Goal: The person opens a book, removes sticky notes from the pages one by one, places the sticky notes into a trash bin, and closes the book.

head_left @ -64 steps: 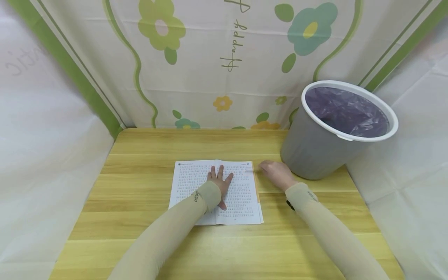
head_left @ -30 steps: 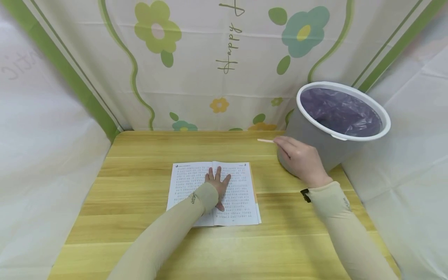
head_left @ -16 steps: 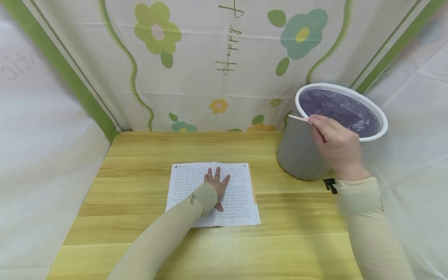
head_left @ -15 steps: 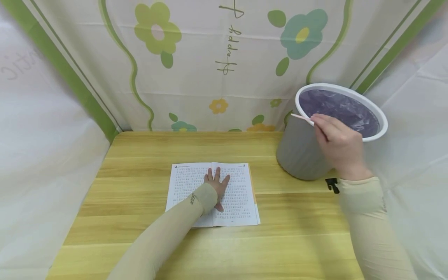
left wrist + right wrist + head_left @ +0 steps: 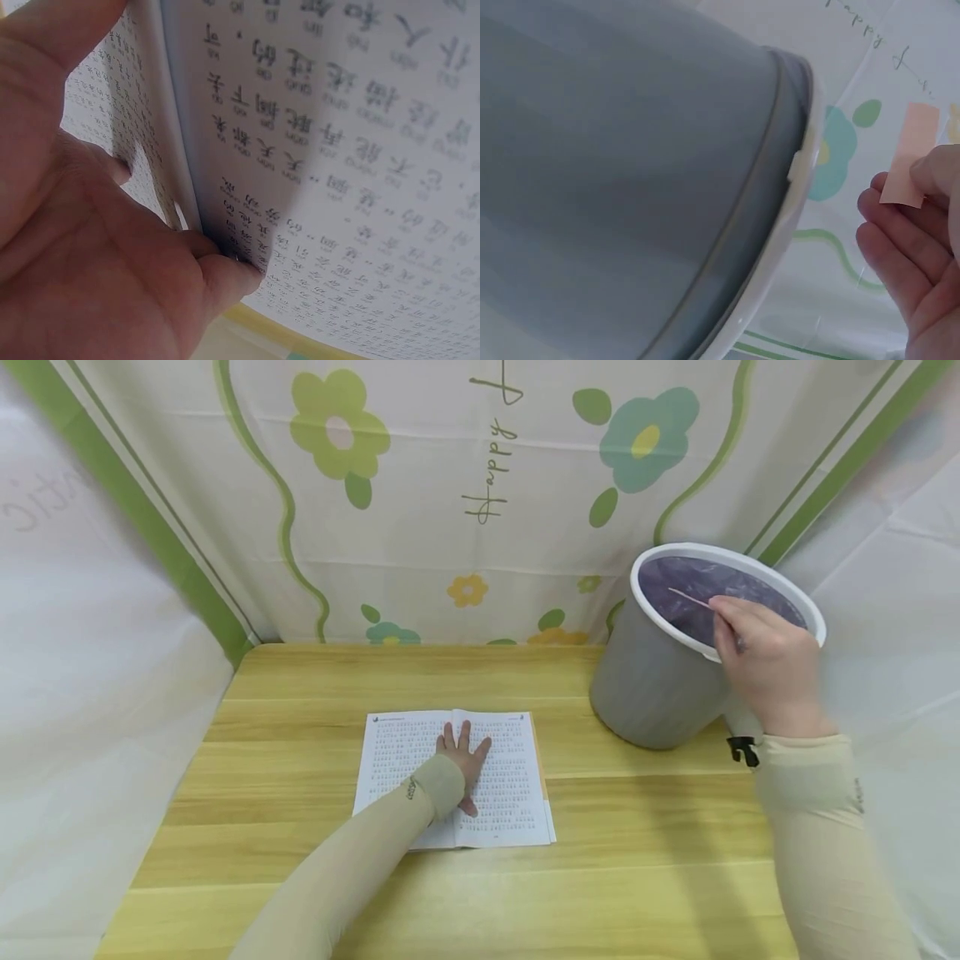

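Observation:
An open book (image 5: 510,785) with rows of printed characters lies on the wooden table. Fingers spread, my left hand (image 5: 463,762) rests across its middle fold; the left wrist view shows the pages (image 5: 360,150) close beside the palm. Between thumb and fingers my right hand (image 5: 772,652) pinches a peach paper strip (image 5: 915,146), seen almost edge-on in the head view. Strip and fingertips are above the mouth of a grey waste bin (image 5: 648,685), which has a white rim (image 5: 780,232) and a purple liner (image 5: 693,581).
The bin stands at the table's back right corner. Behind the wooden table (image 5: 262,810) hangs a flowered cloth (image 5: 420,527), with pale sheets on both sides. A black strap (image 5: 742,751) shows at my right wrist.
My right hand has lifted the paper strip from beside the book's right edge and carried it up and right, over the bin's mouth. The left hand has stayed on the book.

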Available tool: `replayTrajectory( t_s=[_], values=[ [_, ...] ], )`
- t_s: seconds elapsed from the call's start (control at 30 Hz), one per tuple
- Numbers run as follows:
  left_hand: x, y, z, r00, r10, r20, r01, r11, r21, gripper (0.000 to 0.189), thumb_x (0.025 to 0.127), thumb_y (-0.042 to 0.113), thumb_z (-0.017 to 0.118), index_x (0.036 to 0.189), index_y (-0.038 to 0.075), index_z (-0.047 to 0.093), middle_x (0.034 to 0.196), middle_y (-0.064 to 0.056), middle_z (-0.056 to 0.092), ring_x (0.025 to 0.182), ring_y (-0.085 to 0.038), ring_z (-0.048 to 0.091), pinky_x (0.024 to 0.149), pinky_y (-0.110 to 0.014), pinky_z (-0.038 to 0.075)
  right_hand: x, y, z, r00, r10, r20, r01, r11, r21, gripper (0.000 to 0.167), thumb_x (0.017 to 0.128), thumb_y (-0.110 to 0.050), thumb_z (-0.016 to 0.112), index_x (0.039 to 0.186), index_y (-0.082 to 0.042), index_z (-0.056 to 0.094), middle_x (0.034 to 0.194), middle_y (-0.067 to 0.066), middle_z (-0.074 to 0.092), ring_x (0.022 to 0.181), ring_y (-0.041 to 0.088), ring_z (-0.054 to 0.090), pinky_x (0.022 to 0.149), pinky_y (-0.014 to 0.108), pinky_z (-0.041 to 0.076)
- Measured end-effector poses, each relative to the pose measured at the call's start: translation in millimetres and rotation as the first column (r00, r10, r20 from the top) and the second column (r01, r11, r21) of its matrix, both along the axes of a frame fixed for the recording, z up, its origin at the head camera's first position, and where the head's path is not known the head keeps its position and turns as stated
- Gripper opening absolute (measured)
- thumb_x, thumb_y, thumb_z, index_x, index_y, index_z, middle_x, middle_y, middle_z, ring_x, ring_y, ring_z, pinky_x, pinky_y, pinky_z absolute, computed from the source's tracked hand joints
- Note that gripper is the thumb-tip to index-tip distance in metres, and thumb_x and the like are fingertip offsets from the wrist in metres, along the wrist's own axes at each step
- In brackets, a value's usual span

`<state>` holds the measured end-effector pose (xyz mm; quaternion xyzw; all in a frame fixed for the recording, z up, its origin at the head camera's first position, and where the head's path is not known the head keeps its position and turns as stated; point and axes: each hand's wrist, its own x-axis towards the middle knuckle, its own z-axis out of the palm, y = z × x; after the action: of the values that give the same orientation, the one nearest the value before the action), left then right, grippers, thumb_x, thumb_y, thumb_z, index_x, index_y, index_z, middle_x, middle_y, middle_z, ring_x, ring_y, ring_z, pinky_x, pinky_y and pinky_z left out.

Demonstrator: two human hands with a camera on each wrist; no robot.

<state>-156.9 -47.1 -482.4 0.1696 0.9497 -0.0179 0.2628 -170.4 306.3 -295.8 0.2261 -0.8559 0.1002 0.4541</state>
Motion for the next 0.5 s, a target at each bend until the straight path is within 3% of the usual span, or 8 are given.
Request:
replayTrajectory(
  t_s=[0.37,0.5],
  values=[
    [0.7,-0.2,-0.3,1.000,0.017,0.014,-0.017,1.000,0.015,0.132,0.056,0.037,0.093,0.161,0.024,0.015,0.164,-0.020,-0.008,0.146,-0.049,-0.006,0.119,-0.052,0.007,-17.5,26,-4.0,0.994,-0.073,0.080,0.074,0.997,-0.005,0.022,0.091,-0.002,0.056,0.104,0.004,0.073,0.099,0.025,0.071,0.088,0.046,0.067,0.073,0.059,0.049],
    [0.4,-0.8,-1.1,1.000,0.018,0.019,-0.019,1.000,0.014,0.132,0.056,0.037,0.093,0.161,0.024,0.014,0.164,-0.020,-0.008,0.146,-0.049,-0.006,0.119,-0.052,0.007,-23.1,34,-4.0,0.987,-0.099,0.125,0.095,0.995,0.034,0.022,0.091,-0.002,0.057,0.104,0.006,0.073,0.098,0.027,0.070,0.086,0.048,0.066,0.069,0.059,0.048]
  ],
)
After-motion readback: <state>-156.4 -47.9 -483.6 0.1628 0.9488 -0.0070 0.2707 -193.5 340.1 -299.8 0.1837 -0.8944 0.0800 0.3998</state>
